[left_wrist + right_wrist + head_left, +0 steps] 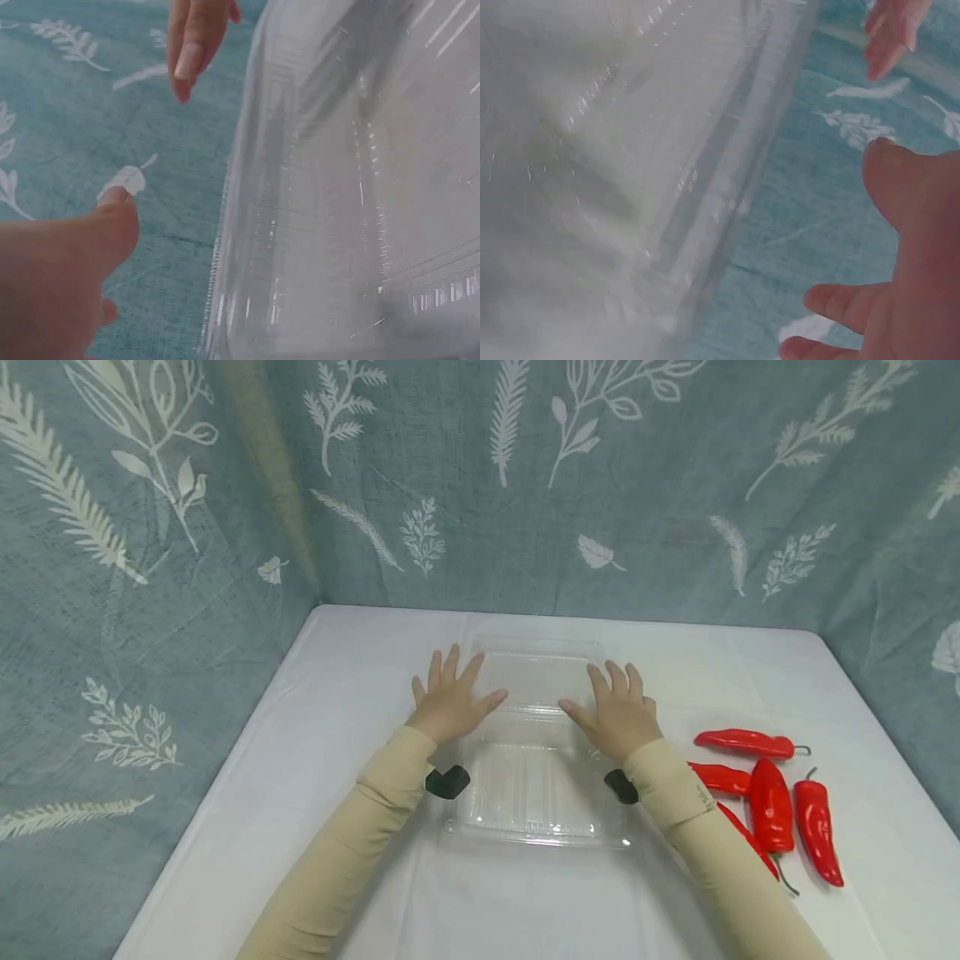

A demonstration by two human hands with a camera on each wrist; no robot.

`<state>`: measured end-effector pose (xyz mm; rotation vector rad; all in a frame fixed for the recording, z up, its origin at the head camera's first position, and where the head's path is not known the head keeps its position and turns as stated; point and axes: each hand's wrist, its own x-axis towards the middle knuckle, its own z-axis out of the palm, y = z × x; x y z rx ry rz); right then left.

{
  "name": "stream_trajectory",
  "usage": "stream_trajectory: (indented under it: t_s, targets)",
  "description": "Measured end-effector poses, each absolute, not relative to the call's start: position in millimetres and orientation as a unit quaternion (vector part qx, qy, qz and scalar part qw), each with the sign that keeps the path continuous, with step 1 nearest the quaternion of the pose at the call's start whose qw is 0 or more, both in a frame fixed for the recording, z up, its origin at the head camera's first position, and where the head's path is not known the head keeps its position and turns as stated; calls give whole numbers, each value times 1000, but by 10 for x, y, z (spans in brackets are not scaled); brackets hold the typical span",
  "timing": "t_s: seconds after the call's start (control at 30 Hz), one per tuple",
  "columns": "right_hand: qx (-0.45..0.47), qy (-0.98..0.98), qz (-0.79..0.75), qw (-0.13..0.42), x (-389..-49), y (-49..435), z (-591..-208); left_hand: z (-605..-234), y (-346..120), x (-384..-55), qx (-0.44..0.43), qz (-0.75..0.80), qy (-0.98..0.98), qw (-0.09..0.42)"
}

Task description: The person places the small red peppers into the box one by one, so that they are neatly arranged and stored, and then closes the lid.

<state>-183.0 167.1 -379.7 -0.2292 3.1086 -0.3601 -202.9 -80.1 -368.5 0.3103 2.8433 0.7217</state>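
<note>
A clear plastic hinged container (540, 793) lies opened out on the white table, its lid (536, 681) folded back toward the far side. My left hand (450, 702) hovers at the container's left side near the hinge, fingers spread and thumb pointing inward. On the opposite side my right hand (618, 718) is spread in the same way, its thumb over the container's edge. Neither hand holds anything. In the left wrist view the ribbed plastic wall (255, 187) shows beside the thumb (112, 232). The right wrist view has the plastic blurred at left, with the right hand (922, 247) apart from it.
Several red peppers lie to the right of the container, among them one at the back (746, 742) and one at the far right (819, 831). My right sleeve (675, 785) partly covers others. A blue-green leaf-patterned curtain (480, 543) hangs around the table (360, 668).
</note>
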Motion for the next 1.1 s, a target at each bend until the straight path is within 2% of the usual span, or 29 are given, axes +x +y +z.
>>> stream_trajectory:
  t_s: [0.33,0.5,0.77,1.1]
  targets:
    - [-76,982,-174,13,-1650,1889,-3604,-3503,-1127,-1870,122,394,909,57]
    - [-81,982,-167,-20,-1599,1940,-3583,-3467,-1246,-1757,108,427,894,84]
    - [-80,978,-184,-60,-1491,2036,-3581,-3697,-1320,-1487,76,446,882,132]
    - [-32,979,-193,-59,-1131,2319,-3653,-4062,-1287,-1214,59,418,902,95]
